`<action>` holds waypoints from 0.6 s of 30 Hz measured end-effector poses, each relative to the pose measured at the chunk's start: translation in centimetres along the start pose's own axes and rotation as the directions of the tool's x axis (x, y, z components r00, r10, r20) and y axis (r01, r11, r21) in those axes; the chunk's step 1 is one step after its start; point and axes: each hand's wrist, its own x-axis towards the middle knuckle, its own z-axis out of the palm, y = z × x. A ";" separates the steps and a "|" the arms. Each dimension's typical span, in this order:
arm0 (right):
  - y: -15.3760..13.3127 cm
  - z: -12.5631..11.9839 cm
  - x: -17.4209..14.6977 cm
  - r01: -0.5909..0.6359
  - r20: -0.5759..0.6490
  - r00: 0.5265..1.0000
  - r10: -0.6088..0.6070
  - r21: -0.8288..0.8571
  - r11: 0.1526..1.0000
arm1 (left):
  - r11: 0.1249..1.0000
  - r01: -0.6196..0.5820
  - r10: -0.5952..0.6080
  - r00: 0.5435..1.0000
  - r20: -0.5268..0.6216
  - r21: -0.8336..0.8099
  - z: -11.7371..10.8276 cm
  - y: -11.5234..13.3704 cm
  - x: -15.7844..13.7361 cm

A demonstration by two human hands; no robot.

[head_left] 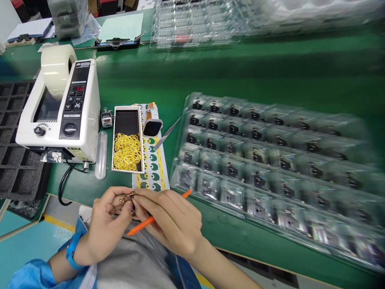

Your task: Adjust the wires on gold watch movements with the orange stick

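Both my hands meet in front of my body, at the near edge of the bench. My left hand [110,226] pinches a small copper-coloured part [128,197], mostly hidden by fingers. My right hand [173,220] has an orange stick [141,226] with pointed ends tucked through its fingers, and its fingertips touch the same small part. Just beyond the hands lies a sheet of yellow and green stickers [152,166] with a small watch-like device [152,128] on it. A white-rimmed box [142,140] beside it holds a heap of yellow rings [128,152].
A white tape dispenser [67,116] and a black foam tray [18,176] stand left. Near the box are a metal counter [106,117], a clear plastic strip [101,155] and tweezers [168,133]. A large clear tray [237,214] of small dark parts covers the right side.
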 end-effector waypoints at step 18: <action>0.2 -3.0 1.3 -0.365 0.260 0.919 0.295 0.282 0.887 | 0.996 0.089 -0.090 0.996 0.019 0.018 -0.7 0.1 0.8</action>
